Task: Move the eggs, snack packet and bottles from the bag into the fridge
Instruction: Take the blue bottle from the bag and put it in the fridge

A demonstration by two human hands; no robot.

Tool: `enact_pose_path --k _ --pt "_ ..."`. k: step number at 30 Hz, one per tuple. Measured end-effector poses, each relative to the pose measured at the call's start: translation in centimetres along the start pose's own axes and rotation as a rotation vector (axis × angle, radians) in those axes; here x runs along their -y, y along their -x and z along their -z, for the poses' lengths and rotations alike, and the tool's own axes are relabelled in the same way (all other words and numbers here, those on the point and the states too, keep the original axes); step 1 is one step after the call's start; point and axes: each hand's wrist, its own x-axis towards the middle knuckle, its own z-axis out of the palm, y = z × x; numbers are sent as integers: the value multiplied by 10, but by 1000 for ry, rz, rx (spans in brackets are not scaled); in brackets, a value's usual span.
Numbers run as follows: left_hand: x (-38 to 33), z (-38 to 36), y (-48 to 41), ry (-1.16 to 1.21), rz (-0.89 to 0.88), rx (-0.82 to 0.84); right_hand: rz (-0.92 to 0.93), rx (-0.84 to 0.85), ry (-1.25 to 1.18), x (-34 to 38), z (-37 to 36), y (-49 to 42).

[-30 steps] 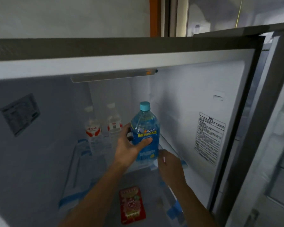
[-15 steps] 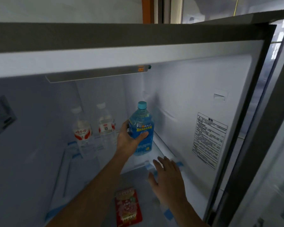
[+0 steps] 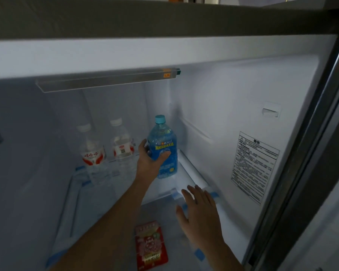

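Note:
Inside the open fridge, my left hand (image 3: 150, 161) grips a blue bottle (image 3: 162, 148) with a light blue cap, upright at the back right of the upper glass shelf (image 3: 160, 189). Two clear water bottles with red-and-white labels stand to its left, one (image 3: 91, 153) further left and one (image 3: 121, 148) beside my hand. My right hand (image 3: 201, 214) hovers open, fingers spread, near the shelf's front right corner. A red snack packet (image 3: 151, 245) lies flat on the lower shelf, between my forearms. No eggs or bag are in view.
The fridge's white right wall (image 3: 243, 106) carries a printed warning label (image 3: 254, 166). A light bar (image 3: 106, 80) runs under the ceiling. The grey door frame (image 3: 305, 153) rises at the right. Blue tape strips mark the shelf edges.
My left hand has carried the blue bottle deeper toward the back right corner. My right hand let go of the bottle's base, drew back and opened its fingers.

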Motion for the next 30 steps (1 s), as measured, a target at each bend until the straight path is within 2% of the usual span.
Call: enact_pose_path --k 2,6,9,13,22,30 --pt "8 -4 13 -79 12 -3 -5 -2 2 1 0 0" --pt "23 -8 25 -402 -40 -73 2 -9 21 1 -2 1" --pt "27 -7 16 -510 -69 -74 -5 -8 14 1 -4 2" --pt "33 -6 3 -453 -15 -100 2 -10 14 0 -6 2" --pt "43 -12 -16 -457 -23 -138 -17 35 4 2 0 2" --pt "34 6 35 -524 -110 54 -21 52 -1 5 4 2"
